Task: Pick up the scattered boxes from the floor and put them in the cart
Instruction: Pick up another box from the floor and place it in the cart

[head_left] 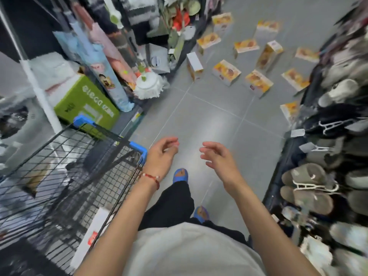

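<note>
Several white and orange boxes lie scattered on the grey tiled floor ahead, among them a box near the middle, a box to its right and a box against the right-hand rack. A black wire cart with blue corner caps stands at my left, with a white box inside it. My left hand hovers just right of the cart's corner, fingers loosely curled and holding nothing. My right hand hangs in the air beside it, fingers relaxed and empty. Both hands are well short of the boxes.
Shelving on the left holds a green carton, rolled mats and a white mop head. A rack of slippers lines the right side. The aisle floor runs between them. My blue sandals show below.
</note>
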